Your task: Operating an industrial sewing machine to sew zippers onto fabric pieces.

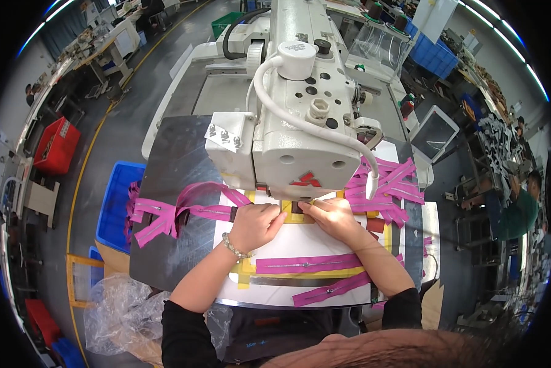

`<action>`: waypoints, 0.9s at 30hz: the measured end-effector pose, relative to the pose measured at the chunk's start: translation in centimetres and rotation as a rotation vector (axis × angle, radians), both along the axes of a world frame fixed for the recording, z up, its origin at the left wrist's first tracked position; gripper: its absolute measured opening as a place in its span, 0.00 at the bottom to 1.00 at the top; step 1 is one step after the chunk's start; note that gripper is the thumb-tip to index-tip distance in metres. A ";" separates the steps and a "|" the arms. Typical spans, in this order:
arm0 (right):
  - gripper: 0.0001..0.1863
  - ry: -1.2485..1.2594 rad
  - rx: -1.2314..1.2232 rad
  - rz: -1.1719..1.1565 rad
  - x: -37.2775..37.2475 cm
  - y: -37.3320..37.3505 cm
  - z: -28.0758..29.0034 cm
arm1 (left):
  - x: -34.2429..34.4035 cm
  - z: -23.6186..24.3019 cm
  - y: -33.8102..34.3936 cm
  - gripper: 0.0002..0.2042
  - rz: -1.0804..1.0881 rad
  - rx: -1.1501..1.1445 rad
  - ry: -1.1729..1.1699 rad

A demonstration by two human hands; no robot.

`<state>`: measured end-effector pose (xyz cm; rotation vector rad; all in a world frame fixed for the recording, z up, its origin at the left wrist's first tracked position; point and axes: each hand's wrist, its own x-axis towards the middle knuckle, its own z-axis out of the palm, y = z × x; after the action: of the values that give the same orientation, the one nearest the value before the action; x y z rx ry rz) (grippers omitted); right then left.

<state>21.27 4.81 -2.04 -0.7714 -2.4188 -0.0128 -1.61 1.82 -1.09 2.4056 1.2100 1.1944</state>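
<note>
Under the head of a white sewing machine [309,144], my two hands rest close together on a white sheet [232,288]. My left hand [257,228] is closed, fingers curled under; whatever they hold is hidden. Just beside it ends a magenta zipper [208,211] with a dark tip. My right hand [329,219] is bent, its fingertips pressed on a small dark piece [297,208] inside a yellow-taped outline. Nearer me lie a loose magenta zipper [306,264] and a second magenta zipper [330,289], set at a slant.
Magenta zippers [383,190] are heaped at the right, and others [156,214] hang toward a blue bin [119,202] at the left. A tablet-like screen [433,134] stands at the right. Clear plastic wrap [119,313] lies lower left. A person [520,211] is at the far right.
</note>
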 end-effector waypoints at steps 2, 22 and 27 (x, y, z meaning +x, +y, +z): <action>0.16 0.017 -0.002 0.013 0.2 0.3 -0.1 | 0.1 0.1 0.0 0.14 -0.001 0.003 -0.010; 0.17 -0.225 0.332 0.122 -0.6 0.8 1.5 | 0.1 -0.2 -0.1 0.13 -0.019 -0.014 -0.010; 0.20 -0.139 0.305 0.162 -0.4 1.1 1.9 | -0.1 -0.4 0.0 0.12 -0.012 -0.012 0.012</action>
<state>20.87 5.95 -0.10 -0.4475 -2.5216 -0.3733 -1.67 1.83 -1.45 2.4122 1.2004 1.1673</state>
